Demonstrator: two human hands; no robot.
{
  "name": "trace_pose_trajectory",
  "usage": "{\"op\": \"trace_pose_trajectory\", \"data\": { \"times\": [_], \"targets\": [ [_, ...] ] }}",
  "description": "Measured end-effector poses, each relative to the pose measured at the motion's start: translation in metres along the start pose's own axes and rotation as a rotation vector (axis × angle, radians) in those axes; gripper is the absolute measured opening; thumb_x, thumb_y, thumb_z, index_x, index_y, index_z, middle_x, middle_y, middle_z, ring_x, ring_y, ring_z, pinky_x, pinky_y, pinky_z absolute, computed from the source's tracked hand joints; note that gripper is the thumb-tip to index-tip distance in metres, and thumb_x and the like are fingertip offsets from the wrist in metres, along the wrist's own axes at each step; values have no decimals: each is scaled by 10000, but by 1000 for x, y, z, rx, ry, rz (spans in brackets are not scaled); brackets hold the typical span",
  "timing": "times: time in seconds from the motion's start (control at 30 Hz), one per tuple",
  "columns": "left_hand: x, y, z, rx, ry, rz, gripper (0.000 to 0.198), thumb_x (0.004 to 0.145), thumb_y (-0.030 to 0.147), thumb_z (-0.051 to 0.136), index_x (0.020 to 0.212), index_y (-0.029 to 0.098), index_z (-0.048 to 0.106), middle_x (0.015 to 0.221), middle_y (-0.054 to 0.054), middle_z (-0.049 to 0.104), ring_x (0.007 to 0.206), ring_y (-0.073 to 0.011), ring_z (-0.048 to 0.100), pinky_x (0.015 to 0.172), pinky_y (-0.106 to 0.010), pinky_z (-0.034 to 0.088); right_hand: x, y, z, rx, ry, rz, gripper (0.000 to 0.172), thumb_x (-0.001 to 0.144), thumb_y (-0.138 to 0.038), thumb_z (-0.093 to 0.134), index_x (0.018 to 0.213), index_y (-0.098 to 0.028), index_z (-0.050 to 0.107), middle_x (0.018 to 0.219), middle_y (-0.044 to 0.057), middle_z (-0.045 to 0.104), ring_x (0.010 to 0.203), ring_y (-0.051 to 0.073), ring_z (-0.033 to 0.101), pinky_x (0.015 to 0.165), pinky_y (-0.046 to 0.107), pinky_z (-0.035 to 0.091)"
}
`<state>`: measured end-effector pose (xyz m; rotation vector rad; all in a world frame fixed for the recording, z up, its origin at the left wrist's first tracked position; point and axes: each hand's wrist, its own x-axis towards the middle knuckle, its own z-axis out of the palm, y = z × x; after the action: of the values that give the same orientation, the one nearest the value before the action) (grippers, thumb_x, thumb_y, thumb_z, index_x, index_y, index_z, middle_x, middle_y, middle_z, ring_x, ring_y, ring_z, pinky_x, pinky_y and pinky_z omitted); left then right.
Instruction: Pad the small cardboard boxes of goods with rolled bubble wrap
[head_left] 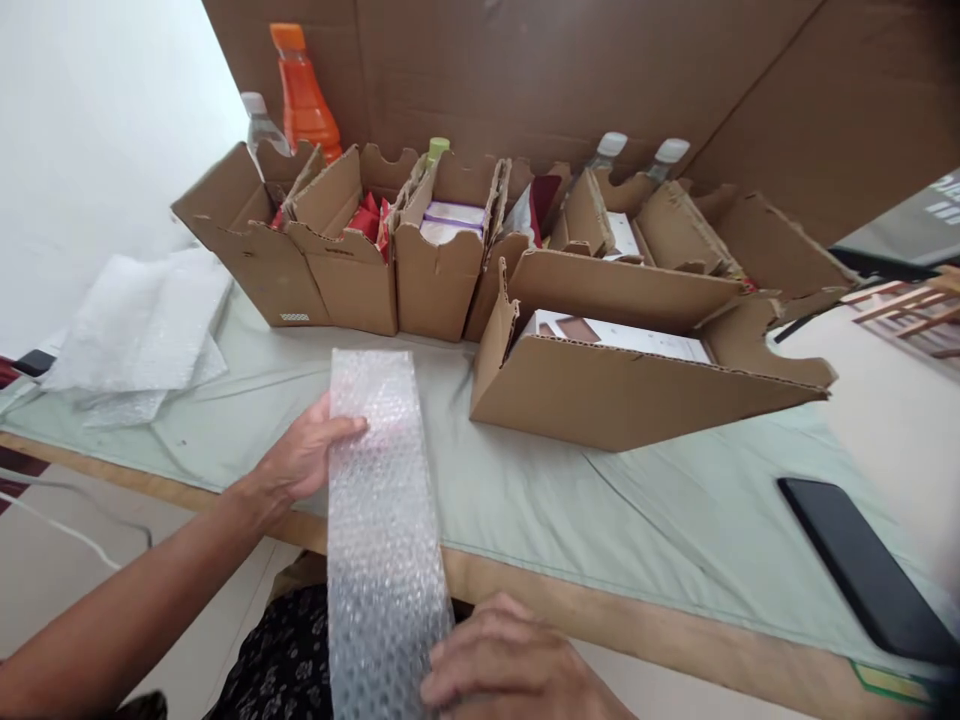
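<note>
Right hand (517, 665), bare, fingers bent against the right margin of the strip's lower end, whether pinching it or merely resting there cannot be told; bubble-wrap strip (382, 520), one, long and narrow, translucent, faintly pink toward its upper end, spanning the near edge of the table (525, 510), lower portion overhanging that edge, upper portion over the pale green cloth; left hand (311, 445), bare, grasping the strip at its upper left margin, thumb laid across the top face; black phone (862, 570), one, lying flat by the near right corner; bubble-wrap sheets (142, 320), several, piled loosely at the left end; front cardboard bin (630, 395), one, open-topped, right of the strip, containing a white box (630, 337); row of cardboard bins (439, 275), standing farther from the near edge, contents including red packets (365, 217) and purple-edged boxes (454, 222); orange bottle (306, 105), one, behind the row's left end; cardboard panel (480, 80), brown, upright, rearmost.
</note>
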<state>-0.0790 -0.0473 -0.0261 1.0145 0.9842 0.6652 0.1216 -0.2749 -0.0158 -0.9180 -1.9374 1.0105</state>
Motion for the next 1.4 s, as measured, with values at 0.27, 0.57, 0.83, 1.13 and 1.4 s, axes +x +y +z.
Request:
{"op": "trace_pose_trajectory", "data": {
  "times": [0.27,0.57,0.83,1.13,1.4],
  "targets": [
    [44,15,-7,373,171,339,934,739,246,796,1564,192,362,1393,-158,605,1216,-297,612,1100,-513,450,35,35,33,-318,347,132,233,965,-62,566,1106,-198,694,1045,34,784,948,181,712,835,348,547],
    [-83,-45,-27,773,-188,437,692,954,480,641,1576,310,390,1262,-99,702,1116,-275,698,999,-440,558,76,57,13,-491,395,161,159,1018,-141,549,1116,-170,671,890,31,767,756,179,695,722,319,521],
    [-42,-60,-10,1137,69,756,609,962,130,573,1541,192,393,812,1,623,737,-202,591,740,-358,520,58,55,17,-882,499,209,298,1011,-180,592,1307,-144,595,1156,148,708,1028,255,659,834,382,496],
    [-55,-54,-9,1180,159,758,530,969,137,567,1485,153,445,954,-72,654,871,-242,617,809,-413,537,54,57,21,-839,203,184,278,1022,-142,511,1271,-158,636,1392,128,673,1314,289,583,1005,466,469],
    [-70,-47,-21,1089,-177,908,389,919,56,626,1277,205,617,1116,-94,734,1152,-285,629,1011,-486,501,63,58,15,-672,322,170,247,1008,-65,515,1162,-170,677,1109,78,781,1052,220,700,898,403,526]
  ]
}}
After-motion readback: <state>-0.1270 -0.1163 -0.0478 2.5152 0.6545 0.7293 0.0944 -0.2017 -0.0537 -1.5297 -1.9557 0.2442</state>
